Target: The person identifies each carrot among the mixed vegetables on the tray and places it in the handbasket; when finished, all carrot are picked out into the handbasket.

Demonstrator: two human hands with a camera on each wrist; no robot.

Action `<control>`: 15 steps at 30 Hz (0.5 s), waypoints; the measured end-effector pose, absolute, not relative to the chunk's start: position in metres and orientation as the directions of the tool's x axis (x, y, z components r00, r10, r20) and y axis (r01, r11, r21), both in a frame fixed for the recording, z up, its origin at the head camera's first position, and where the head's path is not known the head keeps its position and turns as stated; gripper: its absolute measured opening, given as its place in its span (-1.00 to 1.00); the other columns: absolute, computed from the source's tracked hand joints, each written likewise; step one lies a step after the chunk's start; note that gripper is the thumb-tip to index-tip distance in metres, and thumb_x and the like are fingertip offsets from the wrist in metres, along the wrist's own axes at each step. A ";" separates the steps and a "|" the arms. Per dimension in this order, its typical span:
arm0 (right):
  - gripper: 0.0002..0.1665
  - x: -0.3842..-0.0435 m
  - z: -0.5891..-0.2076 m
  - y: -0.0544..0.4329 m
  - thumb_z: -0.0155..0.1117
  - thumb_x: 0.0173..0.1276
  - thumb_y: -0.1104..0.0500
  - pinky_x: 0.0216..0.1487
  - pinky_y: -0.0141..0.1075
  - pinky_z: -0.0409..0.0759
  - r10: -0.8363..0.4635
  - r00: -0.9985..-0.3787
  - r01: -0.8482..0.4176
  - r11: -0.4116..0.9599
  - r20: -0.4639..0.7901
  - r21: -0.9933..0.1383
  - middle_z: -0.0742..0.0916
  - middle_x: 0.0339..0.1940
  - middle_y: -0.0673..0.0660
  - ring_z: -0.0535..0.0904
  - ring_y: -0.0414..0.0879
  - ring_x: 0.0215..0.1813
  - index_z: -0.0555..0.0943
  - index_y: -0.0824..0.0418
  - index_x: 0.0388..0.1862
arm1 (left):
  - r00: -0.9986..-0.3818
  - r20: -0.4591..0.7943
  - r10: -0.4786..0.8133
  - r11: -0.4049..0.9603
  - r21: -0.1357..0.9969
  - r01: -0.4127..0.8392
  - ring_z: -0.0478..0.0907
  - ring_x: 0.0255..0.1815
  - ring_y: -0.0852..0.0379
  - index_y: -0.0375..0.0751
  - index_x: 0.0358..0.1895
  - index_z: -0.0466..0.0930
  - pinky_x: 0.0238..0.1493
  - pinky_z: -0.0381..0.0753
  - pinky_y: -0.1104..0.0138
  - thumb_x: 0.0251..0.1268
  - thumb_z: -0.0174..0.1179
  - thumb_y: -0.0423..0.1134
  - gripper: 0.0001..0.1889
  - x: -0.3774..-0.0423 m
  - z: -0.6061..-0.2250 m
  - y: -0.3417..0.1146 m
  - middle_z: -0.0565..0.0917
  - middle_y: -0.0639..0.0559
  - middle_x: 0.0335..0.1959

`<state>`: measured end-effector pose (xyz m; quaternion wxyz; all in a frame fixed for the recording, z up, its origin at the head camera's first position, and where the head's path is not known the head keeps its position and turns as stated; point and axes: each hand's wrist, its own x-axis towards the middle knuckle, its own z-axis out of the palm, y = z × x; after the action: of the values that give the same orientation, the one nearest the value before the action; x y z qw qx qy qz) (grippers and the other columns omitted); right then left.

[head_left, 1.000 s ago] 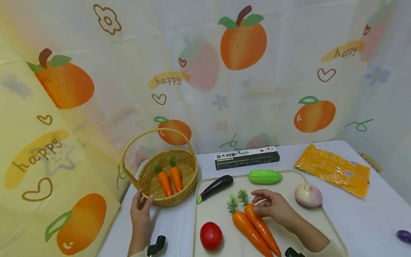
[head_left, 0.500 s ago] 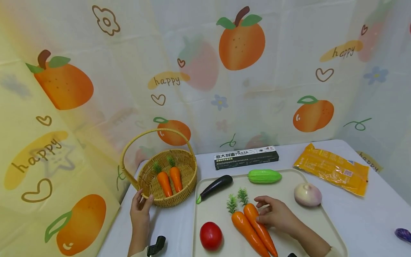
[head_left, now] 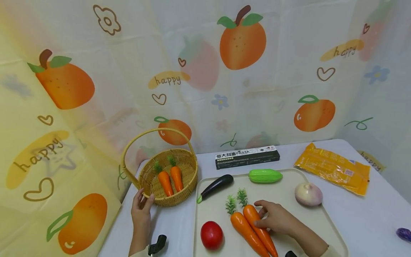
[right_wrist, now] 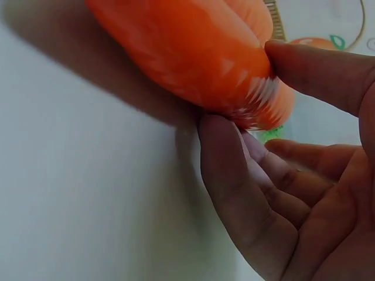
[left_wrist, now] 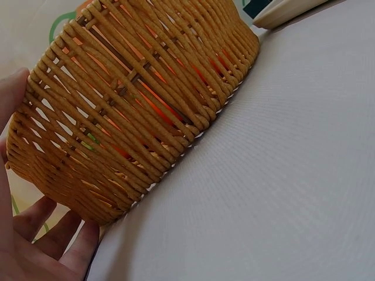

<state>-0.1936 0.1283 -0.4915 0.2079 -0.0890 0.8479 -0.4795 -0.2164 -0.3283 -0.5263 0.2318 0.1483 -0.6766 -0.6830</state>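
My left hand (head_left: 140, 212) holds the near left side of a wicker basket (head_left: 174, 200), thumb at the rim. In the left wrist view, its fingers (left_wrist: 58, 234) spread against the lower wicker wall (left_wrist: 135, 99). Two small toy carrots (head_left: 165, 184) with green tops lie inside the basket. On the beige tray (head_left: 208, 208), two larger carrots lie side by side. The thumb and fingers of my right hand (head_left: 277, 218) pinch the right-hand carrot (head_left: 253, 213) near its leafy end; the left-hand carrot (head_left: 242, 225) touches it. In the right wrist view, this carrot (right_wrist: 205, 58) sits between thumb and fingertips.
The tray also bears a red tomato (head_left: 212, 235), an eggplant (head_left: 216, 187), a green gourd-like vegetable (head_left: 265, 176) and an onion (head_left: 308, 195). Behind it stands a pasta box (head_left: 247, 159). An orange packet (head_left: 334, 170) and a purple object (head_left: 404, 234) lie on the right.
My right hand has moved slightly down along the right-hand carrot and closed its fingers about it. The two large carrots have shifted a little left. My left hand stays at the basket.
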 end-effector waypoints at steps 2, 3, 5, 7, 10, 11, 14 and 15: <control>-0.22 -0.196 -0.491 0.130 0.54 0.09 0.15 -0.46 -0.17 0.60 -0.370 -0.892 0.043 0.505 -0.261 -0.862 0.60 -0.29 0.08 0.53 -0.02 -0.43 0.43 0.35 0.26 | -0.849 0.112 -0.517 0.025 0.993 0.116 0.24 0.33 -0.11 -0.22 0.43 0.25 -0.06 0.43 0.61 0.31 0.29 -0.22 -0.34 -0.221 -0.533 -0.331 0.21 -0.19 0.47; -0.23 -0.197 -0.491 0.131 0.53 0.10 0.16 -0.45 -0.16 0.61 -0.378 -0.889 0.046 0.491 -0.260 -0.870 0.60 -0.28 0.09 0.54 -0.02 -0.41 0.43 0.35 0.26 | -0.849 0.117 -0.515 0.033 0.993 0.117 0.23 0.34 -0.11 -0.20 0.43 0.25 -0.05 0.42 0.61 0.31 0.30 -0.19 -0.33 -0.221 -0.534 -0.331 0.21 -0.17 0.47; -0.25 -0.200 -0.490 0.130 0.51 0.11 0.17 -0.43 -0.15 0.62 -0.394 -0.883 0.051 0.460 -0.255 -0.887 0.60 -0.26 0.11 0.55 -0.02 -0.37 0.43 0.36 0.26 | -0.847 0.120 -0.517 0.043 0.993 0.114 0.23 0.35 -0.11 -0.19 0.42 0.27 -0.04 0.42 0.60 0.30 0.30 -0.17 -0.34 -0.222 -0.535 -0.332 0.22 -0.14 0.47; -0.27 -0.203 -0.487 0.126 0.49 0.13 0.19 -0.41 -0.14 0.64 -0.410 -0.879 0.060 0.415 -0.245 -0.908 0.60 -0.23 0.13 0.56 -0.01 -0.34 0.43 0.37 0.26 | -0.847 0.123 -0.518 0.053 0.992 0.112 0.22 0.36 -0.12 -0.17 0.42 0.28 -0.05 0.42 0.61 0.30 0.31 -0.15 -0.34 -0.221 -0.536 -0.334 0.21 -0.13 0.47; -0.31 -0.208 -0.482 0.117 0.45 0.16 0.21 -0.40 -0.12 0.65 -0.432 -0.874 0.063 0.354 -0.223 -0.933 0.60 -0.20 0.16 0.58 0.00 -0.33 0.44 0.39 0.25 | -0.845 0.117 -0.521 0.060 0.993 0.101 0.21 0.36 -0.12 -0.15 0.41 0.28 -0.07 0.42 0.62 0.29 0.31 -0.14 -0.34 -0.219 -0.536 -0.336 0.21 -0.12 0.47; -0.32 -0.210 -0.480 0.114 0.45 0.17 0.21 -0.39 -0.12 0.65 -0.440 -0.872 0.060 0.338 -0.214 -0.939 0.60 -0.19 0.16 0.58 0.00 -0.33 0.45 0.39 0.24 | -0.847 0.115 -0.519 0.059 0.993 0.098 0.21 0.36 -0.12 -0.15 0.42 0.28 -0.07 0.42 0.62 0.30 0.31 -0.14 -0.34 -0.219 -0.535 -0.336 0.21 -0.12 0.47; -0.35 -0.217 -0.473 0.104 0.45 0.19 0.19 -0.38 -0.12 0.66 -0.460 -0.868 0.040 0.313 -0.188 -0.949 0.60 -0.17 0.17 0.59 0.00 -0.32 0.47 0.39 0.22 | -0.852 0.099 -0.514 0.041 0.995 0.091 0.20 0.37 -0.12 -0.14 0.43 0.25 -0.05 0.42 0.61 0.30 0.30 -0.15 -0.33 -0.219 -0.535 -0.335 0.20 -0.12 0.48; -0.35 -0.219 -0.471 0.101 0.45 0.19 0.18 -0.37 -0.12 0.66 -0.467 -0.865 0.031 0.310 -0.181 -0.950 0.60 -0.16 0.17 0.59 0.00 -0.32 0.48 0.39 0.22 | -0.852 0.098 -0.514 0.035 0.995 0.093 0.20 0.37 -0.11 -0.14 0.44 0.25 -0.04 0.42 0.59 0.30 0.30 -0.16 -0.33 -0.219 -0.535 -0.334 0.20 -0.12 0.48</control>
<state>-0.2193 0.1010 -0.4710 0.2184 -0.1400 0.7794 -0.5703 -0.2193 -0.3341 -0.5348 0.2239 0.1540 -0.6838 -0.6772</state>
